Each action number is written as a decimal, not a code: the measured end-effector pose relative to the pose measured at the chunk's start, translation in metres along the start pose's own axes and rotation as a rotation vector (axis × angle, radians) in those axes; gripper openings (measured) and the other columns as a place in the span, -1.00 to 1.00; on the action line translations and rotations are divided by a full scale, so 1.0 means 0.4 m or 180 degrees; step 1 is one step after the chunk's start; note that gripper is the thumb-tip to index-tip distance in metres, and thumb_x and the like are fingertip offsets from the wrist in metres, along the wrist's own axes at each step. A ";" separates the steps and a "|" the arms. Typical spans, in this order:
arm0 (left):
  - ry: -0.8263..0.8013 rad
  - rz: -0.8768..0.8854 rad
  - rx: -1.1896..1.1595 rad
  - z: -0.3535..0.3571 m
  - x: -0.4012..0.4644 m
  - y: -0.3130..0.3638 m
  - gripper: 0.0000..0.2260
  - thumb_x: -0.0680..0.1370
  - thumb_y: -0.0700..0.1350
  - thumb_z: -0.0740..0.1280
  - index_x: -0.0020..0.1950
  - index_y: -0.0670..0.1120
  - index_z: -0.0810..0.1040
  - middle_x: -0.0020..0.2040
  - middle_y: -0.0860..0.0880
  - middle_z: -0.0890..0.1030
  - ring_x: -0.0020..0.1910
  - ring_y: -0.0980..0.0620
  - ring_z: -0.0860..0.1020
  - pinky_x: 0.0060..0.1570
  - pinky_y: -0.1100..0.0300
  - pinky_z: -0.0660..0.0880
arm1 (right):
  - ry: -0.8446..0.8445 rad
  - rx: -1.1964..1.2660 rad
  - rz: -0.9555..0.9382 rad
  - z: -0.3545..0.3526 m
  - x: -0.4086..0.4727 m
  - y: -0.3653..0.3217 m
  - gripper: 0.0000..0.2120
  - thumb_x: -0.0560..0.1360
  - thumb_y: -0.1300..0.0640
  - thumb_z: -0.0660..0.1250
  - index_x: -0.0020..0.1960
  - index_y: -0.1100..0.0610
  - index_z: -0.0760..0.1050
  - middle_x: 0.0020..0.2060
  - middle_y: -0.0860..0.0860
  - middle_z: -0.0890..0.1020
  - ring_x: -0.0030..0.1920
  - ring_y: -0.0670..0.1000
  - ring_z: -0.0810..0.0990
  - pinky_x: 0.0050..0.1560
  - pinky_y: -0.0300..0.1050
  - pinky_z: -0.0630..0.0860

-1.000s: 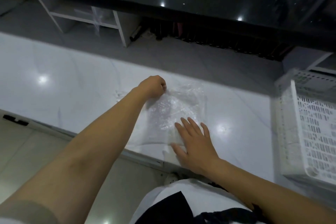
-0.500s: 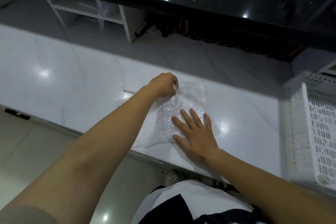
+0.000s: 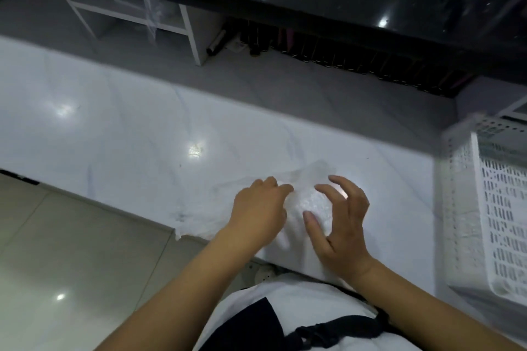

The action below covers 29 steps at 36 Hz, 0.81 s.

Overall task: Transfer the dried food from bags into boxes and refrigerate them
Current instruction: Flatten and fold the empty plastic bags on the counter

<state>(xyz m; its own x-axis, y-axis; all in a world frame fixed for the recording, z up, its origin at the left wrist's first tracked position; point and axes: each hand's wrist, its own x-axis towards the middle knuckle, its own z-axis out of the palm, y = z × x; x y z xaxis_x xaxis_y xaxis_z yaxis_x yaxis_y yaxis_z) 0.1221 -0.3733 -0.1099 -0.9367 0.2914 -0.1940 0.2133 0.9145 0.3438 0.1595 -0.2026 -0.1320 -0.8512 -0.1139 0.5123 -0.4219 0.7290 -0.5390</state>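
Observation:
A crumpled clear plastic bag (image 3: 312, 202) lies on the white marble counter (image 3: 128, 137) close to its front edge. Part of the film spreads left and droops over the edge. My left hand (image 3: 258, 211) rests on the bag's left side, its fingers curled into the plastic. My right hand (image 3: 343, 222) arches over the right side, thumb and curled fingers cupping the bunched middle. What the bag holds cannot be made out.
A white perforated plastic basket (image 3: 502, 208) stands on the counter at the right. At the back are a white open shelf frame (image 3: 182, 28) and a row of dark bottles (image 3: 342, 61) under a black glossy overhang. Pale floor tiles (image 3: 71, 265) lie lower left.
My left hand pulled back from the bag's far corner toward the counter's front edge. My right hand went from lying flat on the bag to curling round it. The bag is now bunched between them.

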 end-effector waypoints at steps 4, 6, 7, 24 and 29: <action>-0.0267 0.0019 0.0072 0.055 -0.041 0.004 -0.49 0.58 0.09 0.28 0.52 0.10 0.28 0.31 -0.04 0.44 0.23 -0.09 0.41 0.12 0.07 0.38 | -0.0250 -0.0159 -0.0016 -0.021 0.052 -0.038 -0.62 0.52 0.02 0.27 0.31 0.10 0.47 0.37 0.13 0.45 0.44 0.15 0.34 0.44 0.16 0.18; -0.0241 0.0075 0.0128 0.079 -0.058 -0.004 -0.48 0.58 0.19 0.24 0.51 0.09 0.30 0.31 -0.05 0.40 0.22 -0.08 0.37 0.17 0.07 0.35 | -0.0671 -0.0208 0.0129 -0.015 0.073 -0.050 -0.61 0.56 0.00 0.21 0.33 0.09 0.50 0.42 0.10 0.45 0.50 0.13 0.28 0.50 0.23 0.11; -0.0157 0.0124 0.0109 0.088 -0.067 -0.008 -0.50 0.58 0.21 0.21 0.49 0.09 0.33 0.30 -0.05 0.39 0.20 -0.07 0.36 0.17 0.08 0.34 | -0.0956 -0.0231 0.0241 -0.009 0.084 -0.053 -0.59 0.58 -0.01 0.17 0.37 0.08 0.48 0.45 0.07 0.41 0.53 0.11 0.23 0.52 0.23 0.05; 0.1132 -0.1172 -0.0907 0.071 -0.058 -0.059 -0.81 0.57 -0.16 0.25 0.13 -0.02 0.60 0.02 0.01 0.59 -0.03 0.00 0.53 -0.12 0.15 0.44 | -0.2258 -0.1364 0.0429 0.114 0.038 0.114 -0.44 0.64 -0.26 -0.27 0.61 -0.19 -0.24 0.62 -0.07 -0.14 0.59 -0.04 -0.32 0.57 0.19 -0.21; 0.1237 -0.0255 -0.0525 0.083 -0.012 0.024 -0.55 0.61 -0.10 0.16 0.52 -0.02 0.34 0.51 -0.08 0.38 0.51 -0.11 0.31 0.48 -0.05 0.24 | -0.2215 -0.1426 0.0445 0.124 0.037 0.108 -0.42 0.64 -0.26 -0.30 0.62 -0.14 -0.22 0.62 -0.07 -0.16 0.59 -0.01 -0.31 0.56 0.22 -0.18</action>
<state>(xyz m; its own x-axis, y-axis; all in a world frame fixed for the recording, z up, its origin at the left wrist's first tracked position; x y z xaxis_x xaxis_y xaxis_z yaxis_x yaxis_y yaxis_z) 0.1378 -0.3568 -0.1361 -0.9902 0.0650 0.1237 0.1179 0.8636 0.4902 0.1132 -0.2060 -0.1809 -0.9467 -0.2859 -0.1483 -0.2594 0.9498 -0.1750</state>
